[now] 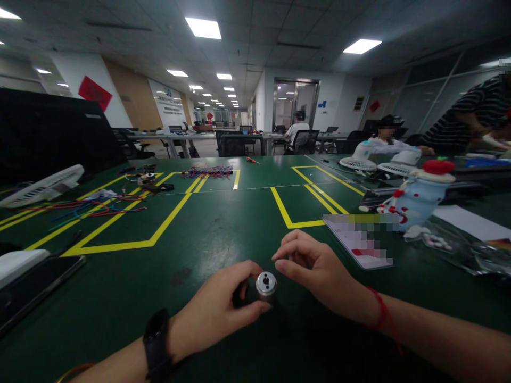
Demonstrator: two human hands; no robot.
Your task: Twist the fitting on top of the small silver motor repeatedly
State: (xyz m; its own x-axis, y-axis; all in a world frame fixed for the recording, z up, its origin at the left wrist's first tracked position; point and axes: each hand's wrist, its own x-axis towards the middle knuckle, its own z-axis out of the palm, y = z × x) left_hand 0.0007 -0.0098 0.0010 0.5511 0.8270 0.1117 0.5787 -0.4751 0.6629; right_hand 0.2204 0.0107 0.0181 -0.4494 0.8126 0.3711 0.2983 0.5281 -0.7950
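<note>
While both forearms rest over a dark green table [223, 234], the left hand [217, 311] curls around a small silver cylinder [266, 283], a motor-like part with a dark hole in its round face. Its thumb and fingers close on the cylinder's sides, holding it just above the table near the bottom centre of the view. A black watch [156, 343] sits on that wrist. Just right of the cylinder, the right hand [315, 268] hovers with thumb and forefinger pinched together; whether they hold anything tiny cannot be told. A red string [382, 308] circles its wrist. Beyond the cylinder, yellow tape lines [287, 215] mark boxes on the table. Far left of it lie coloured wires [91, 207] and a white fan grille [43, 186]. Right of it stands a pale blue snowman-shaped fan [419, 197].
</note>
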